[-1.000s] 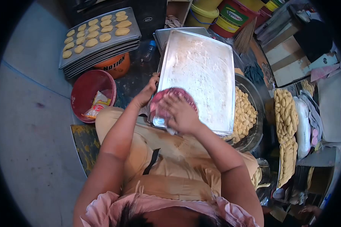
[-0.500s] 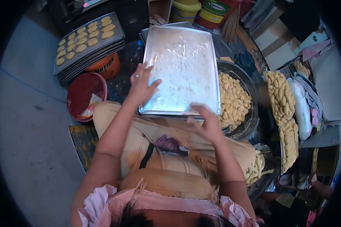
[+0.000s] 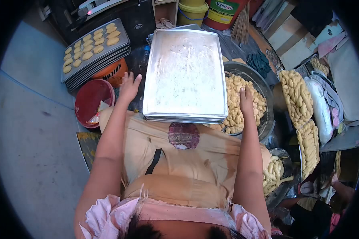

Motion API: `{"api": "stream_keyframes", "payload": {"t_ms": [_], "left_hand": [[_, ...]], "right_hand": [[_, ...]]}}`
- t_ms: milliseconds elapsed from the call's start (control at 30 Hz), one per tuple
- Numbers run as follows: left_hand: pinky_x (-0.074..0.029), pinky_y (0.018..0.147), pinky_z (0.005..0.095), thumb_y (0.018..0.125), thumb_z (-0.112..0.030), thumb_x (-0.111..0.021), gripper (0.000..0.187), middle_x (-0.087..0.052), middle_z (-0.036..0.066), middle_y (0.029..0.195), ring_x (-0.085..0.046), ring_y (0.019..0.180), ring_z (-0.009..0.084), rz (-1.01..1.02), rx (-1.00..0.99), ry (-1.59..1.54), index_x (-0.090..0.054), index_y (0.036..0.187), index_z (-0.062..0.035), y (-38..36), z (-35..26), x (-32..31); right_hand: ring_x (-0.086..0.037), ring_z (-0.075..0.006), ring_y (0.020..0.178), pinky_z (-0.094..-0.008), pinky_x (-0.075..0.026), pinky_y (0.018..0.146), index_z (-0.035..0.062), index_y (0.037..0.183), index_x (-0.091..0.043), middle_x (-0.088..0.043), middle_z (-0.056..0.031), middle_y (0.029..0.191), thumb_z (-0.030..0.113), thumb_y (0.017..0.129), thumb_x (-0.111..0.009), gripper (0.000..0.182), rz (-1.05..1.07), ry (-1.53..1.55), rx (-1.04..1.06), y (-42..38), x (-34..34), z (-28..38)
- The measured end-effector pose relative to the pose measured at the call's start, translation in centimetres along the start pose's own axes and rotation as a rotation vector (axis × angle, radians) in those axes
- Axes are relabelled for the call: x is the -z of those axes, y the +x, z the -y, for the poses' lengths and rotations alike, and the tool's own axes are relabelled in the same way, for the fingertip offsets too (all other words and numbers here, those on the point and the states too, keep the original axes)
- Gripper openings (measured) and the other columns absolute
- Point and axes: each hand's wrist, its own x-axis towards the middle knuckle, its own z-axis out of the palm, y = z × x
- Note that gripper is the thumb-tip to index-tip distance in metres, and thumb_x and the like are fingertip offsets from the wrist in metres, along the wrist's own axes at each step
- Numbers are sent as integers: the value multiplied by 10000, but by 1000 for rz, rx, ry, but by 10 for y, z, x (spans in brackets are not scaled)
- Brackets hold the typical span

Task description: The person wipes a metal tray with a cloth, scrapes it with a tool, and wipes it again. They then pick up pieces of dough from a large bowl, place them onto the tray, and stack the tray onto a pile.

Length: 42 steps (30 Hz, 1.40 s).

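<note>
An empty metal baking tray (image 3: 185, 75) lies on top of a stack in front of me, its surface scratched and stained. Left of its edge, my left hand (image 3: 129, 88) hovers with fingers spread and holds nothing. My right hand (image 3: 246, 99) is over the dark round basin (image 3: 267, 87) of dough pieces (image 3: 233, 97), to the right of the trays. Its fingers point away from me, close above or touching the dough; whether they hold a piece is hidden.
At the upper left, a tray of flattened dough pieces (image 3: 92, 46) tops another stack, beside a red bucket (image 3: 93, 99). Trays of braided dough (image 3: 297, 97) stand at the right, above a bowl of dough strips (image 3: 273, 175). Part of another person (image 3: 313, 215) shows at lower right.
My left hand has come off the tray and moved left. My right hand has moved from the tray's near edge to the right, over the basin. The top tray sits slightly further left.
</note>
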Motion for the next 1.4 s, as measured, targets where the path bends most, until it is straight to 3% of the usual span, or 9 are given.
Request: {"api": "stream_keyframes", "payload": {"t_ms": [167, 533, 700, 900, 967, 1033, 1200, 1300, 1400], "left_hand": [[-234, 1121, 345, 993, -462, -409, 672, -347, 156, 1500, -322, 1377, 252, 295, 29, -817, -267, 1488, -30, -17, -28, -24], [-299, 1071, 288, 1001, -240, -488, 596, -415, 127, 1451, -413, 1296, 202, 243, -60, -906, -228, 1510, -68, -15, -26, -41], [-300, 1072, 292, 994, -209, -496, 593, -416, 125, 1451, -417, 1292, 202, 252, -32, -958, -237, 1507, -64, -17, -33, -36], [-280, 1083, 292, 989, -203, -482, 579, -412, 117, 1456, -415, 1296, 203, 258, 18, -977, -258, 1497, -39, -20, -38, -33], [-291, 1075, 292, 985, -197, -484, 571, -423, 121, 1443, -425, 1284, 198, 243, 10, -965, -274, 1488, -28, -20, -40, -32], [-294, 1072, 292, 985, -194, -482, 565, -431, 122, 1434, -428, 1280, 198, 265, 28, -997, -280, 1485, -26, -23, -36, -33], [-299, 1082, 322, 961, -155, -533, 607, -397, 157, 1450, -409, 1301, 240, 285, -19, -975, -262, 1488, -23, -17, -35, -27], [-260, 1116, 352, 932, -163, -557, 633, -313, 209, 1501, -345, 1362, 303, -199, -347, -167, -278, 1483, -25, -7, -31, -32], [-218, 1142, 409, 893, -184, -597, 593, -267, 223, 1518, -261, 1407, 360, -170, -580, -234, -388, 1428, -37, -53, -123, -11]], "right_hand": [[-363, -283, 1356, -358, -269, 1116, -20, 1454, -309, -360, -200, 1481, 434, 986, -436, 665, 401, 865, -80, 0, -44, 2], [-417, -274, 1311, -351, -306, 1096, -40, 1463, -242, -414, -223, 1418, 265, 968, -528, 648, 269, 829, 145, -35, -46, 33], [-184, -429, 1424, -442, -162, 1163, -65, 1439, -277, -234, -332, 1491, 324, 924, -566, 707, -174, 123, 423, -23, -4, 79], [-157, -390, 1442, -547, -104, 1153, 6, 1461, -295, -221, -244, 1534, 403, 904, -565, 735, -788, -21, 832, -30, 53, 222], [-151, -345, 1455, -561, -76, 1154, 52, 1481, -285, -222, -204, 1548, 477, 915, -511, 744, -678, -178, 758, -12, -5, 228], [-153, -296, 1462, -552, -70, 1161, 93, 1495, -275, -218, -174, 1558, 548, 923, -442, 749, 53, -405, 609, 12, -127, 165], [-164, -299, 1459, -493, -105, 1172, 127, 1487, -316, -188, -176, 1568, 562, 925, -442, 722, 123, -328, 624, 6, -116, 161], [-204, -330, 1439, -498, -150, 1163, 121, 1448, -387, -246, -193, 1540, 459, 900, -572, 670, 73, 415, 642, 25, -80, 129], [-357, -343, 1351, -410, -276, 1119, 66, 1378, -455, -393, -224, 1437, 213, 834, -700, 615, -204, 598, 446, 35, -12, 57]]}}
